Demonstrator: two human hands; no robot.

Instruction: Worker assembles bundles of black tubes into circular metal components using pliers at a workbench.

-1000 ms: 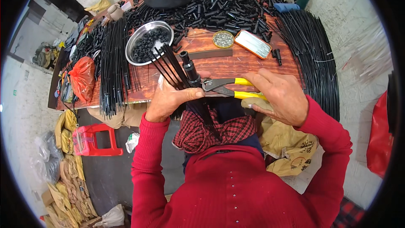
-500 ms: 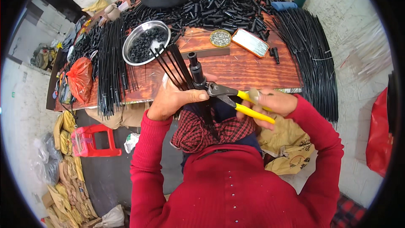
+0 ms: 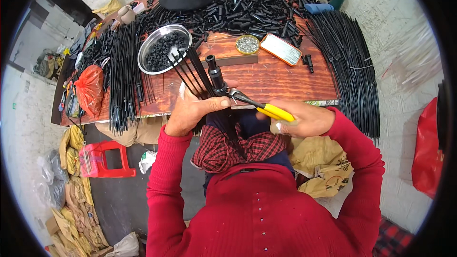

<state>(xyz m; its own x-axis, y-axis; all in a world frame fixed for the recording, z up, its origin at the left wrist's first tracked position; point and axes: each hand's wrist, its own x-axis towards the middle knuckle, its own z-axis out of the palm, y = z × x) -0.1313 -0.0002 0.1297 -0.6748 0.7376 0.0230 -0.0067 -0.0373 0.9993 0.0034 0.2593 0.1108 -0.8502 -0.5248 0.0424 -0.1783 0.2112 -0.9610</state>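
My left hand is closed around a bundle of thin black rods; their lower ends hang over my lap. Against the bundle, a black tubular fitting stands nearly upright, with my thumb across its base. My right hand grips pliers with yellow handles, and the handles are squeezed together. The metal jaws reach the base of the fitting beside my left thumb. What lies between the jaws is too small to make out. A white wrap shows on one right finger.
On the wooden table lie a heap of black fittings, a steel bowl of small black parts, a round tin and a rectangular box. Long black rods lie at the right, more rods at the left.
The pliers' handles have gone from spread apart to squeezed together, and my right hand has turned around them. The fitting and my left hand have shifted slightly left.
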